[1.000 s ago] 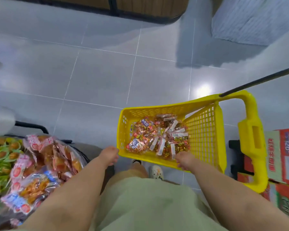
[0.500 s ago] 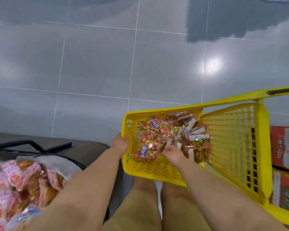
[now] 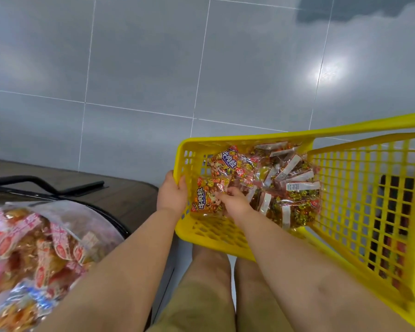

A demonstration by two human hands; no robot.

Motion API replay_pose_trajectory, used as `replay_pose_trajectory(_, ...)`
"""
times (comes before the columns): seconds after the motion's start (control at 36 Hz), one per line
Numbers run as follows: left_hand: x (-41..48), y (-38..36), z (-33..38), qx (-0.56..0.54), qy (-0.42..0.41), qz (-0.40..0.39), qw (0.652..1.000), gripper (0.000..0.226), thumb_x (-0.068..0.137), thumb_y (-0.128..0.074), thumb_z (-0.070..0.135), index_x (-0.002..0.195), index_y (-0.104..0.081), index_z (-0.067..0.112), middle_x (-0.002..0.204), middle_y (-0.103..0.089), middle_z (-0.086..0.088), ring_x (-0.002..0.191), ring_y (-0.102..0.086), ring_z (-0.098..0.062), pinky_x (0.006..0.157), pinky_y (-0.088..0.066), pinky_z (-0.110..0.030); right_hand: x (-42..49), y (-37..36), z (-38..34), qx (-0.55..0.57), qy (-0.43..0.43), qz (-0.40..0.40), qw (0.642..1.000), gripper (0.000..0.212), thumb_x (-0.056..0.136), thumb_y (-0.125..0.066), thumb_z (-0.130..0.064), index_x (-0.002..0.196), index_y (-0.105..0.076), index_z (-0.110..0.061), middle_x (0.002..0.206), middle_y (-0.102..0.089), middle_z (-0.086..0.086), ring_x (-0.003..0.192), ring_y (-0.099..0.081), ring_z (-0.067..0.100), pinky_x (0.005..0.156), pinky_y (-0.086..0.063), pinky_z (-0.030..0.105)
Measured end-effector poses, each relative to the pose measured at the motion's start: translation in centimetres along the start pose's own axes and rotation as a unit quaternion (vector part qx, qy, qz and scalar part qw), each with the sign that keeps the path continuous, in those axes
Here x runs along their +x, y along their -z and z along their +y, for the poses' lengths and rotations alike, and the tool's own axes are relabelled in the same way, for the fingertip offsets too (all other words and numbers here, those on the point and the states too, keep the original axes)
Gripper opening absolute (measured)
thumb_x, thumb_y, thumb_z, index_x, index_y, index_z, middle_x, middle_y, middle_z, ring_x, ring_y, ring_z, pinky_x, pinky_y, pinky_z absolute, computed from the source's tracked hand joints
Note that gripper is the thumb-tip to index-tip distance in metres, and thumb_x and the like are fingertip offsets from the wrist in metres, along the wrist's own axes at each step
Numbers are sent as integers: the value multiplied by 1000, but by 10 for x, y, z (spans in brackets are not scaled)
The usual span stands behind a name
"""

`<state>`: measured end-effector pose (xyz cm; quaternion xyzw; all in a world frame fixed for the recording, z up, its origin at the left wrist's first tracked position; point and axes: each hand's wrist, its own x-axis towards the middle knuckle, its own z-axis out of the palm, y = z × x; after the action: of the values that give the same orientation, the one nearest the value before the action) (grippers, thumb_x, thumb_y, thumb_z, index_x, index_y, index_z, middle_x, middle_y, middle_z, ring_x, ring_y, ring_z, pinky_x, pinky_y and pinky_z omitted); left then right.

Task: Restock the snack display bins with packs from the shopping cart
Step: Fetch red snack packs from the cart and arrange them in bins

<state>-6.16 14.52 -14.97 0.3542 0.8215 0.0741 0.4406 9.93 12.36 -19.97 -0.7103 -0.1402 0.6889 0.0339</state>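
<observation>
A yellow plastic shopping cart (image 3: 359,188) stands on the grey tiled floor at the right. Several clear snack packs (image 3: 256,183) with red and gold wrappers and white labels lie in its bottom. My left hand (image 3: 171,194) grips the cart's near left corner rim. My right hand (image 3: 234,202) reaches into the cart, fingers closing on the nearest red snack pack (image 3: 207,200) at the pile's left side. A display bin (image 3: 34,250) lined with clear plastic and full of pink and orange snack packs sits at the lower left.
A dark display base (image 3: 120,197) with a black metal frame (image 3: 48,185) lies left of the cart. My legs (image 3: 209,288) in tan shorts are below the cart. Through the cart's right mesh wall, dark and red shapes show.
My view has dropped closer to the cart. My left hand went from beside the cart to gripping its corner. My right hand moved from the near rim into the pile of packs.
</observation>
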Motion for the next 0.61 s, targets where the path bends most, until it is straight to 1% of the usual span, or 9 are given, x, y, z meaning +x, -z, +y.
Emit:
replay_pose_trajectory(0.08,1,2,2,1,16,-13,1000,23,101,-43,31,112,-52,13,103,-62,-11,94,-60,-30,82,-48,-38,-11,9,-5,-36,31,9,999,54,92,-58,-37,138,-38,-17,125,-50,3,108,-52,24,86,-45,34)
replay_pose_trajectory(0.17,-1,5,10,20,53,-19,998,29,98,-47,37,112,-52,12,112,-63,-17,96,-59,-33,84,-48,-40,-26,31,-4,64,23,-15,998,47,91,-61,-31,133,-46,-16,125,-57,8,111,-56,29,92,-49,46)
replay_pose_trajectory(0.25,-13,5,19,110,36,141,983,48,89,-60,41,119,-55,5,115,-58,-20,112,-50,-39,94,-40,-46,-47,60,-2,234,-6,-73,970,21,88,-65,-20,107,-58,-15,92,-64,5,82,-61,20,67,-51,35)
replay_pose_trajectory(0.31,-31,-1,34,64,-7,192,979,45,88,-63,41,115,-57,6,110,-59,-17,110,-50,-37,93,-40,-44,-57,74,3,281,-11,-102,954,11,88,-65,-18,97,-58,-17,73,-63,-2,68,-56,13,58,-46,28)
replay_pose_trajectory(0.33,-40,-7,41,9,-19,156,988,41,88,-63,42,111,-58,9,104,-60,-12,104,-54,-32,87,-44,-40,-60,79,5,286,-9,-111,952,11,88,-65,-18,97,-58,-16,71,-63,-3,66,-56,12,57,-46,27)
replay_pose_trajectory(0.39,-56,-24,56,-95,3,0,995,37,88,-61,48,109,-58,17,100,-62,0,92,-59,-19,74,-45,-27,-67,86,7,291,-3,-129,948,14,87,-65,-17,99,-59,-14,78,-66,0,70,-59,14,61,-48,29)
replay_pose_trajectory(0.47,-71,-46,64,-148,107,-207,961,62,85,-68,42,138,-46,20,128,-49,7,121,-50,-18,96,-37,-29,-71,98,12,303,-7,-126,945,29,87,-65,-17,115,-57,-11,91,-68,5,80,-61,18,68,-47,32)
replay_pose_trajectory(0.56,-75,-58,59,-218,186,-260,922,63,81,-76,26,137,-49,16,135,-57,-3,125,-52,-28,106,-38,-51,-69,114,17,270,-4,-115,956,33,93,-57,-31,119,-59,-11,106,-68,8,95,-63,22,79,-50,37)
replay_pose_trajectory(0.61,-75,-62,57,-219,199,-249,922,71,81,-76,25,143,-43,17,141,-51,-5,129,-48,-28,106,-37,-55,-64,124,19,222,-7,-45,974,35,96,-50,-38,116,-60,-11,111,-67,6,100,-62,20,80,-50,34)
